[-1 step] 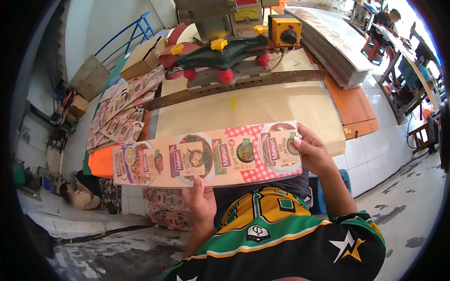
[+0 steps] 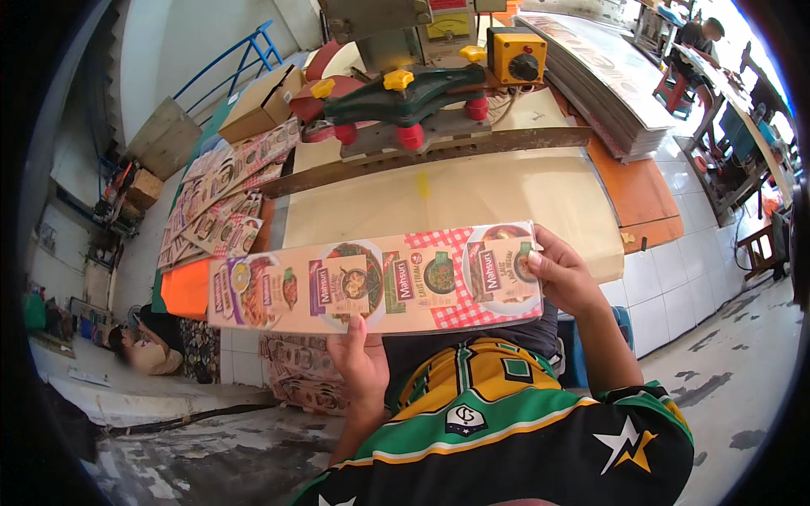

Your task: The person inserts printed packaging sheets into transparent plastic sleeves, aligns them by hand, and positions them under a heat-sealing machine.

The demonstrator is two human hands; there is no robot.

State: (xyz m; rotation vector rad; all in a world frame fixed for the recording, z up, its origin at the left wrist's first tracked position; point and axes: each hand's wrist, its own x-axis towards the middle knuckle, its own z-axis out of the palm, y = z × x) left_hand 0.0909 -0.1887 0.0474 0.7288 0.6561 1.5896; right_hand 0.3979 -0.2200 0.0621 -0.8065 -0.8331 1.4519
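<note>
Before me, a long printed packaging strip (image 2: 439, 282) with food pictures and red checks is held almost level, its left end slightly lower. My left hand (image 2: 361, 363) grips its lower edge, thumb over the front and fingers hidden behind. At the strip's right end, my right hand (image 2: 561, 266) pinches the edge with the thumb in front. Beyond the strip lies the pale sheet-covered bed (image 2: 481, 185) of a pressing machine. Its dark green clamp plate (image 2: 405, 99) with yellow knobs and red feet stands above a metal bar (image 2: 439, 152).
Similar printed pieces (image 2: 219, 194) are heaped left of the bed, near a cardboard box (image 2: 261, 105). A yellow switch box (image 2: 516, 57) sits behind. Stacked large sheets (image 2: 599, 84) stand at far right. One person (image 2: 696, 42) sits beyond them; another (image 2: 152, 350) is low at left.
The view has shifted very slightly. The strip's left end has moved a little to the right and up; both hands keep the same hold.
</note>
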